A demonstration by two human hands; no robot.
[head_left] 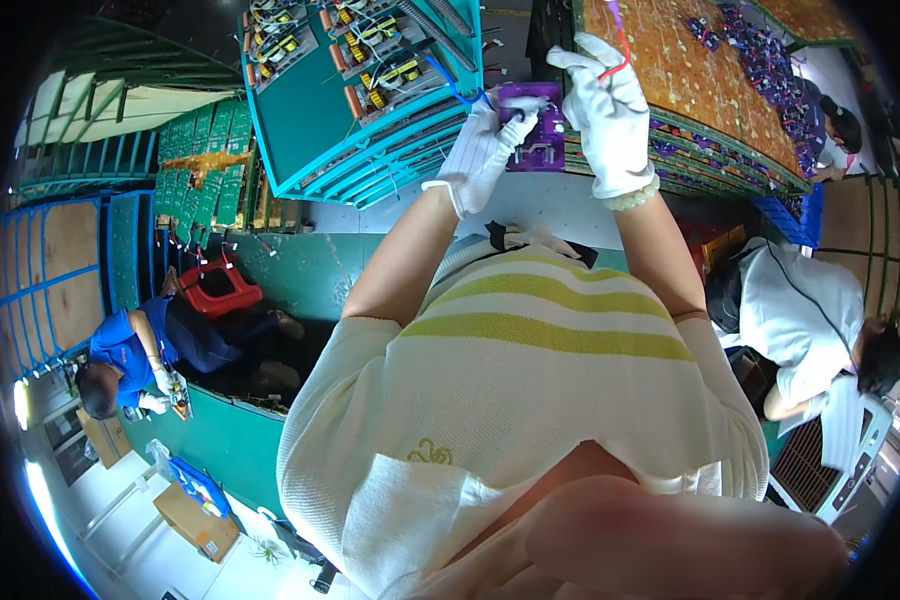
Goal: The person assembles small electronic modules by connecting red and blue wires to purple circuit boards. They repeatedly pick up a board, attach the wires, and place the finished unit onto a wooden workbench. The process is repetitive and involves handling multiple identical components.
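Both of my hands wear white gloves and are raised in front of my striped cream shirt. My left hand (485, 150) grips the left edge of a small purple board (540, 135) with white parts on it. My right hand (610, 110) is beside the board's right edge and pinches a thin red wire (620, 55) between its fingers. A pale bead bracelet (632, 195) sits on my right wrist. Whether the wire joins the board is hidden by my gloves.
A teal tray (320, 110) of wired parts stands at the top left. A brown board (690, 70) with purple pieces lies at the top right. A person in blue (130, 350) sits at the left, another in white (800, 310) at the right. Green circuit boards (200, 170) are stacked at left.
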